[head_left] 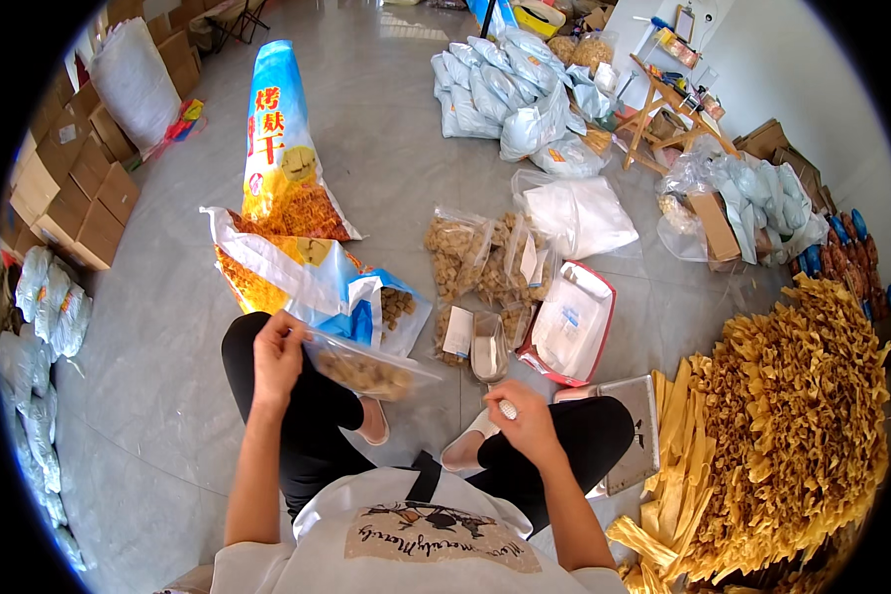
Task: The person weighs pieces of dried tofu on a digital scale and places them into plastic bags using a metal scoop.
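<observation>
Pinched in my left hand (278, 358) is the corner of a clear zip bag (364, 370) holding brown dried cubes. My right hand (521, 416) grips the white handle of a metal scoop (489, 349), whose pan looks empty and points away from me. Beyond the zip bag, an open printed sack (289, 275) lies on its side, brown cubes (396, 306) showing in its mouth. Filled clear bags of cubes (457, 252) lie on the floor past the scoop, some with white labels. A red-rimmed white box (573, 323) with a bag and paper inside stands to their right.
A metal-topped platform (633, 438) stands by my right knee, beside a large heap of dried yellow sheets (794, 431). An upright printed sack (282, 141) stands ahead left. White plastic bags (579, 215) and silvery filled bags (497, 89) lie farther off. Cartons (82, 200) line the left.
</observation>
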`<state>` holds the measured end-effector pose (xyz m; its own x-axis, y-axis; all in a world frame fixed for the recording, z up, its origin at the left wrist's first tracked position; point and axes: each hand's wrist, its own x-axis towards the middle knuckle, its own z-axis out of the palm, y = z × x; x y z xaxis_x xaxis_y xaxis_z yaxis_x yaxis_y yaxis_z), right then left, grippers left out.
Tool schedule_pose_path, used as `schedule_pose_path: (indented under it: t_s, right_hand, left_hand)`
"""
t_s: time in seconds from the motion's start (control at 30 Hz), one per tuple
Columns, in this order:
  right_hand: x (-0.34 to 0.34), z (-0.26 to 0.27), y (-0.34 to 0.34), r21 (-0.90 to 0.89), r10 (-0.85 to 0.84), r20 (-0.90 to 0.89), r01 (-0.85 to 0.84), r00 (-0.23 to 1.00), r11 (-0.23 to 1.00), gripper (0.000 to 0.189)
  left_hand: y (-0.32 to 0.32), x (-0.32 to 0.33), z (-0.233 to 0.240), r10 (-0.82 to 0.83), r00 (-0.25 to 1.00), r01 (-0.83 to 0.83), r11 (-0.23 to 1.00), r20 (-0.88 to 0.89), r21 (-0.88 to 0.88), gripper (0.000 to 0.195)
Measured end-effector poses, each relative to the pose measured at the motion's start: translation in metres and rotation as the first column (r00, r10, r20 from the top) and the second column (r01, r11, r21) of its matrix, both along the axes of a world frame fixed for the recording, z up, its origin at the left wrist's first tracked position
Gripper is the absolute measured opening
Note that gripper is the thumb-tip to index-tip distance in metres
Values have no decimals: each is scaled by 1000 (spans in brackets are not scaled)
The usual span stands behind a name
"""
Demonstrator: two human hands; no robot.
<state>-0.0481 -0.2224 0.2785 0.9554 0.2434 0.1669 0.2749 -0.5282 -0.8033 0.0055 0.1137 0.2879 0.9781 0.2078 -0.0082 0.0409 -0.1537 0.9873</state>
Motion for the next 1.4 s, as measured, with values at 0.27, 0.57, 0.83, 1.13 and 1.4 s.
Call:
schedule_pose_path:
  t_s: [0.27,0.57,0.83,1.13,1.4]
  right_hand:
    - [13,0,14,7,38,-88,-38,995,999,30]
    - [55,-24,77,161,97,-166,-70,981,984,29]
    - [130,-53,34,-181,-117,151,144,982,973,7]
    - [273,-31,-28,-105,-281,434,358,856,928,15]
    - [303,-167,-95,-177,-294,223,335,929,925,24]
  left_hand:
    - [-26,4,8,-216,966,151,917,139,370,4]
    - [-65,9,-10,-400,907,317,856,134,408,4]
    - [-87,42,-131,-42,945,-43,967,-324,-251,14]
    - [-121,85,-251,-100,843,137,990,-529,31,39]
    - [-79,102,-335,3,935,194,832,-354,520,47]
